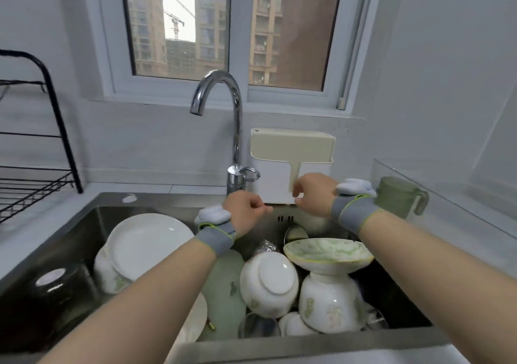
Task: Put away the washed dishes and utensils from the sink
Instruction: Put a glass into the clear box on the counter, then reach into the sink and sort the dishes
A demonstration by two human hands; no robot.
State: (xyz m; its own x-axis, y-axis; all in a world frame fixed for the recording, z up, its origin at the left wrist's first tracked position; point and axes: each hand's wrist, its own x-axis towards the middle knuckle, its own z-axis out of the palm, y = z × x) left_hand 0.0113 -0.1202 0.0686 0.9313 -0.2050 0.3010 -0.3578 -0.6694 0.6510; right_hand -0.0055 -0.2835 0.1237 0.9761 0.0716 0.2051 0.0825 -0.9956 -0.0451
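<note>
My left hand (246, 210) and right hand (313, 193) are curled and hold nothing, and the green dish (327, 252) sitting on a white bowl (330, 302) could tip and break if I bump it.

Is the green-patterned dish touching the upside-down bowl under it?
Touching. The head view shows the green-patterned dish resting directly on the upturned base of the upside-down bowl, no gap.
</note>
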